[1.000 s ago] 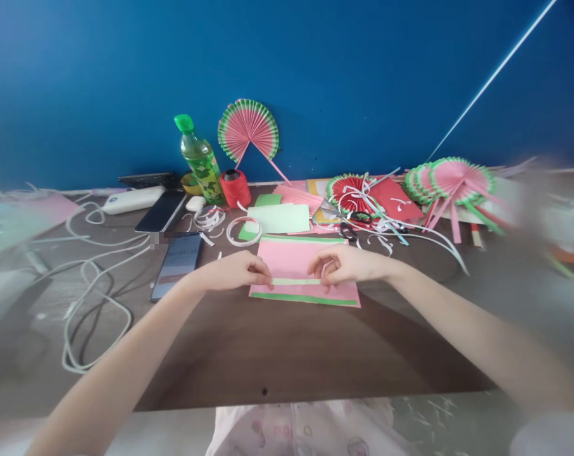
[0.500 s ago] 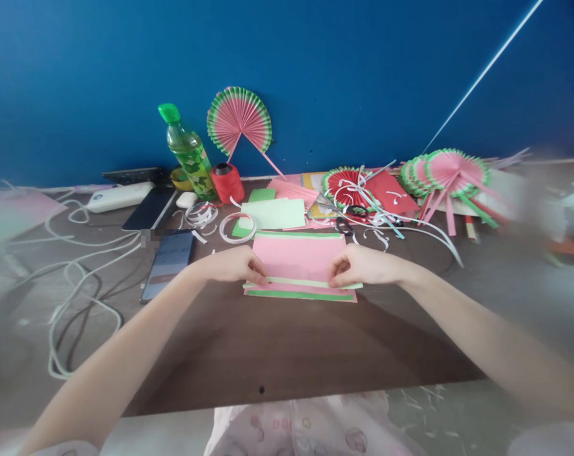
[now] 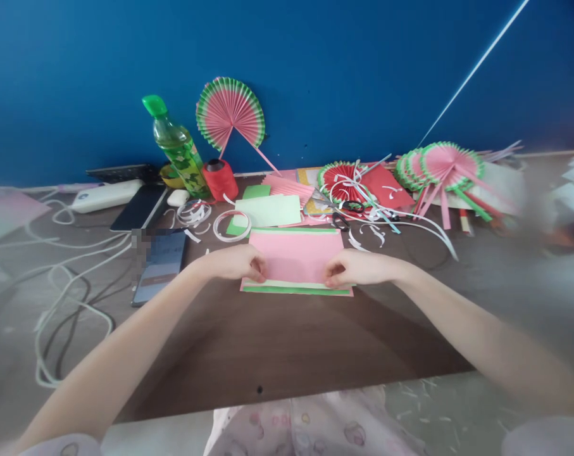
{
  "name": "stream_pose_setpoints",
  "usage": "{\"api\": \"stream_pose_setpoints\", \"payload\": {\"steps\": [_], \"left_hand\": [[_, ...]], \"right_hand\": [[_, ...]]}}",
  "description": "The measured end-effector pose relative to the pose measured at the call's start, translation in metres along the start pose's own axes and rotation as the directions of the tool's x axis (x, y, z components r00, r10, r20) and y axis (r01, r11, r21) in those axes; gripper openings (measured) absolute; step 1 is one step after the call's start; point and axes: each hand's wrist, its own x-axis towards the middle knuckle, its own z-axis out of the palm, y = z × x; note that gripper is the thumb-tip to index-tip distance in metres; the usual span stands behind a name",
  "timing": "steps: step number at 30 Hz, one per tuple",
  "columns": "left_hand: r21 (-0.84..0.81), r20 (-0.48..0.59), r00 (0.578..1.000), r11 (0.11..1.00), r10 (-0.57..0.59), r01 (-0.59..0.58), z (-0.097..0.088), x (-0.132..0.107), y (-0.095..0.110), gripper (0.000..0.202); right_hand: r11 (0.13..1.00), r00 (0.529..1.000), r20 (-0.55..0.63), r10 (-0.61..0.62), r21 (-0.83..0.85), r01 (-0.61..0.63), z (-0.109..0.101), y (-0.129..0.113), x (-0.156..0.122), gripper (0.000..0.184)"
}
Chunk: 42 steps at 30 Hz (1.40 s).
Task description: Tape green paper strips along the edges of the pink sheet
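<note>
A pink paper sheet (image 3: 296, 254) lies flat on the brown table, with green bands along its far and near edges. Across its near part runs a pale green paper strip (image 3: 296, 285), right against the near green band. My left hand (image 3: 242, 262) has its fingers closed on the strip's left part. Toward the other end, my right hand (image 3: 355, 267) pinches the same strip, thumb and fingers together. Both hands rest low over the sheet, and the fingertips partly cover the strip.
Behind the sheet lie pale green paper (image 3: 272, 210), a tape roll (image 3: 232, 226), scissors (image 3: 341, 220) and a red folded fan (image 3: 343, 183). A phone (image 3: 161, 266) and cables (image 3: 54, 304) are at left. A green bottle (image 3: 180, 152), red thread spool (image 3: 220, 180) and pleated fans (image 3: 450, 166) stand farther back.
Both hands have brought the pale green strip slightly nearer, from a gap above the near green band to right against it. The whole view has shifted a little.
</note>
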Motion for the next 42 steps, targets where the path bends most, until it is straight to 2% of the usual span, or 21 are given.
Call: {"api": "stream_pose_setpoints", "payload": {"steps": [5, 20, 42], "left_hand": [[-0.023, 0.015, 0.999, 0.999, 0.029, -0.029, 0.002, 0.001, 0.000, 0.017], [0.099, 0.012, 1.000, 0.995, -0.019, 0.018, -0.001, 0.002, 0.014, 0.009], [0.178, 0.042, 0.999, 0.984, -0.011, 0.003, -0.003, 0.005, 0.012, 0.011]], "right_hand": [[1.000, 0.999, 0.050, 0.017, -0.020, -0.016, -0.006, -0.002, 0.003, 0.020], [0.975, 0.990, -0.067, 0.124, -0.178, -0.134, -0.001, -0.009, 0.006, 0.017], [0.965, 0.987, -0.095, 0.132, -0.217, -0.149, 0.001, -0.006, 0.009, 0.022]]}}
